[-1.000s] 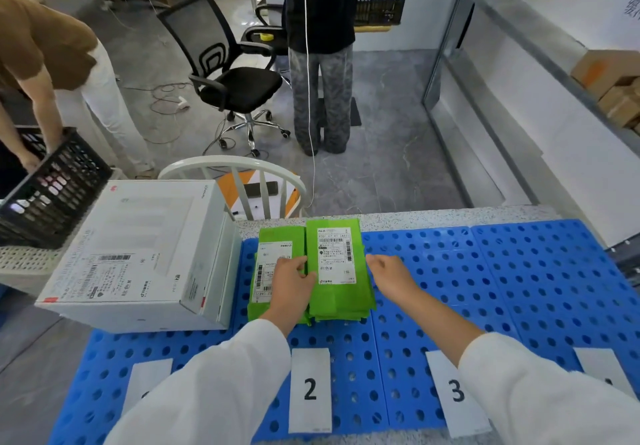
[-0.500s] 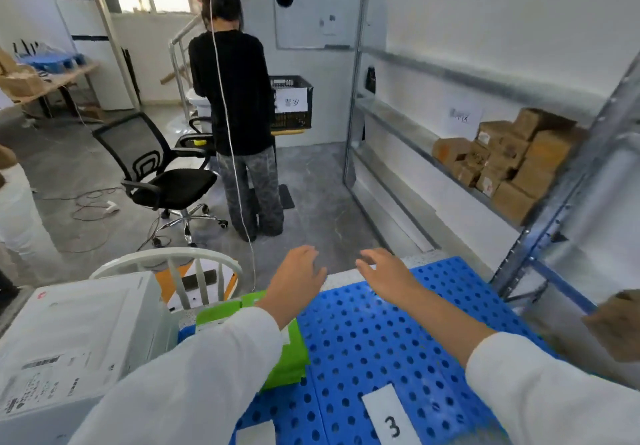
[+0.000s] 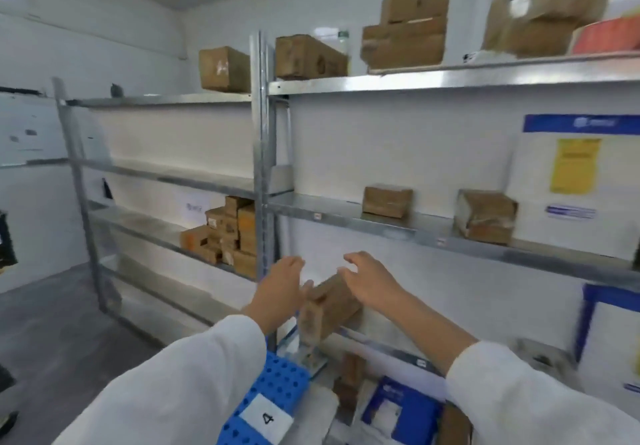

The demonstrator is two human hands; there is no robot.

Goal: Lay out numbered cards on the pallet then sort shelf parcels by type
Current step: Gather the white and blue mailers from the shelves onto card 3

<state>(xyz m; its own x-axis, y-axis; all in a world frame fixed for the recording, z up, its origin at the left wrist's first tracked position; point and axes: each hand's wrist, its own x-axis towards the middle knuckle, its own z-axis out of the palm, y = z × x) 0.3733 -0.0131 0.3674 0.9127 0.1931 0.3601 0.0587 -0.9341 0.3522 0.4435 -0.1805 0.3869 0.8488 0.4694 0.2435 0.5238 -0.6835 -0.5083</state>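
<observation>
Fingers [image 3: 356, 258] loose, gripping nothing | left hand [image 3: 282, 285] and right hand [image 3: 374, 283] outstretched, flanking brown parcel [image 3: 334, 307]

Both hands at a brown box on the rack.
The left hand [image 3: 281, 285] hangs just beside the left end of the box [image 3: 330, 306], the right hand [image 3: 372, 281] over its top, fingers of both loose, holding nothing. The box sits at the front edge of a low shelf [image 3: 398, 352]. Card 4 [image 3: 266, 418] lies by the pallet's [image 3: 284, 375] right edge. Other boxes [image 3: 387, 201] stand on higher shelves.
</observation>
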